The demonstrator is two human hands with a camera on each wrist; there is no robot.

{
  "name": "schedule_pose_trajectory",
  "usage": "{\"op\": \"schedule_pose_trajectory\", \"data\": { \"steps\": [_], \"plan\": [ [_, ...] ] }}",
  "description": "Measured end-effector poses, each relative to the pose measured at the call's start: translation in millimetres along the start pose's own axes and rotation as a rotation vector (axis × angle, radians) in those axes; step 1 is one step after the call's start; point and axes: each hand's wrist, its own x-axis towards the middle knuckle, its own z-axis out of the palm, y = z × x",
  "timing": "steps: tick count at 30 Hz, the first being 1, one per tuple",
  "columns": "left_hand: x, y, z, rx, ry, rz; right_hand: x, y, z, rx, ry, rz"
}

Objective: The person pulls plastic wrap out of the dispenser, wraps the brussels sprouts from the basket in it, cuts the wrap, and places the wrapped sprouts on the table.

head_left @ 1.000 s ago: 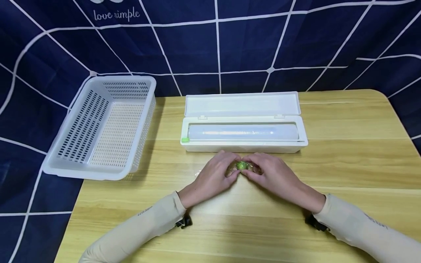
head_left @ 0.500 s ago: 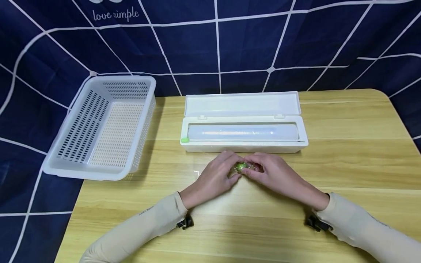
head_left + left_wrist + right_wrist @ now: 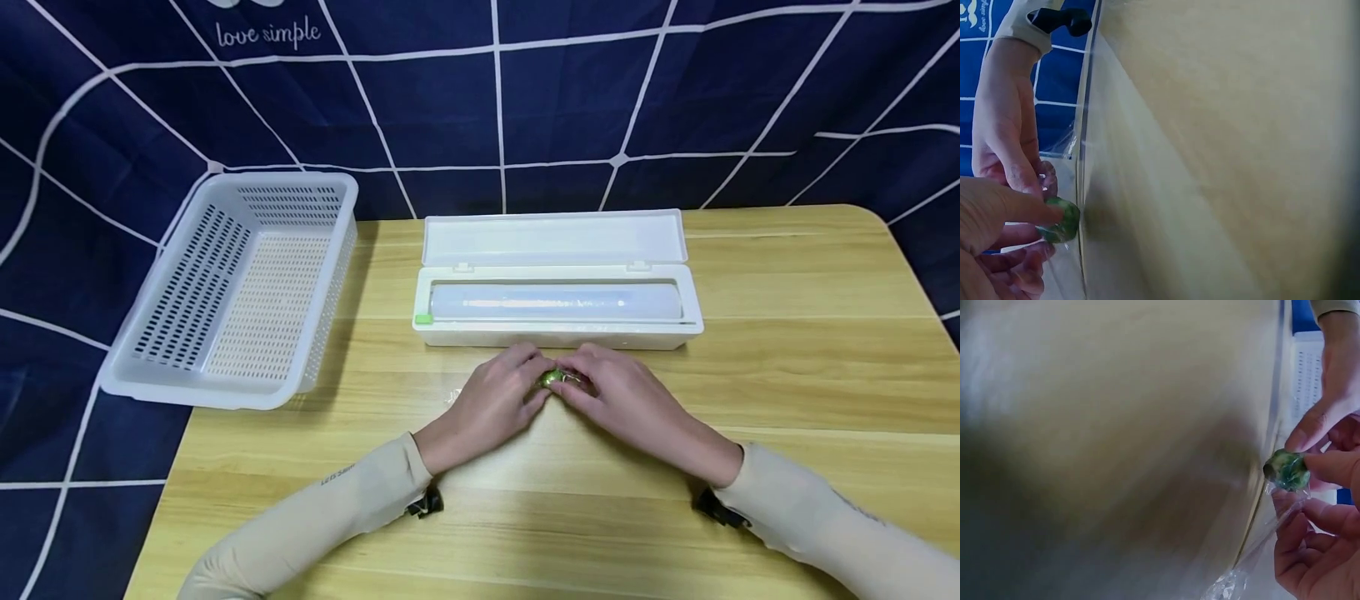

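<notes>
Between the two hands is a small round green vegetable [image 3: 551,379], wrapped in clear cling film [image 3: 1225,587]. Pale veins and a dark stub show on the vegetable [image 3: 1288,470] in the right wrist view. My left hand [image 3: 491,407] pinches its left side between thumb and fingers. From the right, my right hand [image 3: 626,408] pinches the film and the vegetable, its thumb touching the green surface. Loose film trails off below in the right wrist view. Just behind the hands stands a white cling film box [image 3: 558,337], lid raised, with a roll [image 3: 555,302] inside.
A white perforated basket [image 3: 315,333] stands at the left edge of the wooden table [image 3: 555,533]. The film box carries a green slide cutter [image 3: 423,319] at its left front. A dark blue cloth [image 3: 570,100] with white lines hangs behind the table.
Both hands stay in front of the box and close in a little round the vegetable. Less of the film and vegetable shows between the fingers now.
</notes>
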Motion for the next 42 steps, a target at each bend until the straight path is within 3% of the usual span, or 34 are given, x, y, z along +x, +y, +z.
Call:
{"op": "schedule_pose_trajectory", "data": {
  "steps": [7,15,22,36,39,42],
  "plan": [
    [3.5,-2.3,-2.2,0.052,-0.003,0.018,2.8,0.1,1.3,-0.031,0.052,-0.004],
    [4.4,-0.8,-3.3,0.142,0.01,-0.003,-0.9,2.0,0.5,-0.201,0.211,-0.257],
    [6.0,-0.2,-2.7,0.185,-0.032,-0.047,0.1,5.8,2.1,-0.227,0.204,-0.307],
    [0.3,-2.5,-6.1,0.035,-0.023,-0.066,4.0,7.7,4.9,-0.242,0.193,-0.294],
    [-6.2,-4.2,-14.0,-0.041,0.043,-0.037,3.3,7.1,4.7,-0.253,0.193,-0.294],
    [-15.4,-10.8,-26.2,-0.148,0.158,0.001,2.7,6.2,4.1,-0.271,0.196,-0.301]
  ]
}}
